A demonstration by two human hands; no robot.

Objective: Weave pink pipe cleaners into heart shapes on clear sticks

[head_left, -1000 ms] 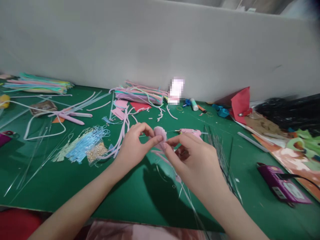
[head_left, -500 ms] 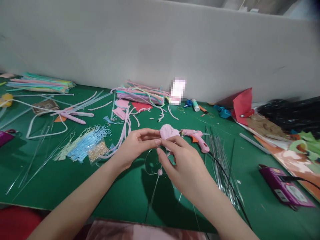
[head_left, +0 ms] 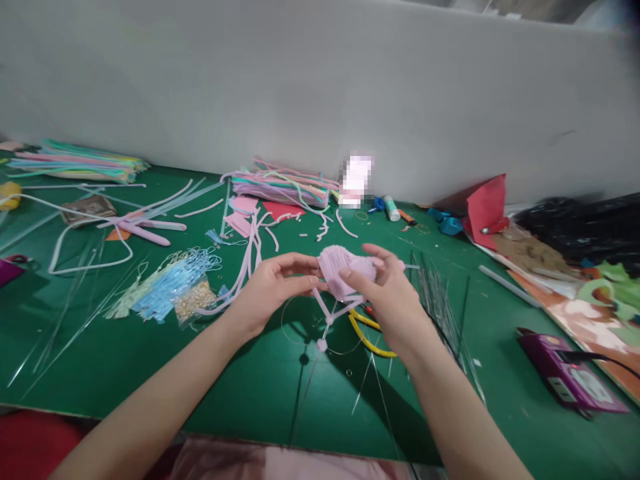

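Over the green table point(head_left: 150, 360) both my hands hold a pink fuzzy pipe-cleaner piece point(head_left: 339, 268), shaped like a ribbed shell with thin pink stems hanging below it. My left hand point(head_left: 270, 287) pinches its left edge with thumb and fingers. My right hand point(head_left: 390, 293) grips its right side, fingers curled over the top. A thin wire runs down from the piece toward me. Yellow-handled pliers point(head_left: 367, 330) lie on the table under my right hand.
Bundles of pastel pipe cleaners point(head_left: 285, 187) lie at the back centre and another bundle of pipe cleaners point(head_left: 75, 163) at the back left. Blue tassels point(head_left: 170, 283), a bundle of thin wires point(head_left: 440, 293), a purple device point(head_left: 570, 373), red paper point(head_left: 485, 207) and a glue tube point(head_left: 391, 209) surround the hands. A grey wall point(head_left: 320, 100) stands behind.
The pink piece has been turned and raised so its ribbed face shows. My right hand moved up and right over it, covering the pink glue gun and uncovering the yellow pliers.
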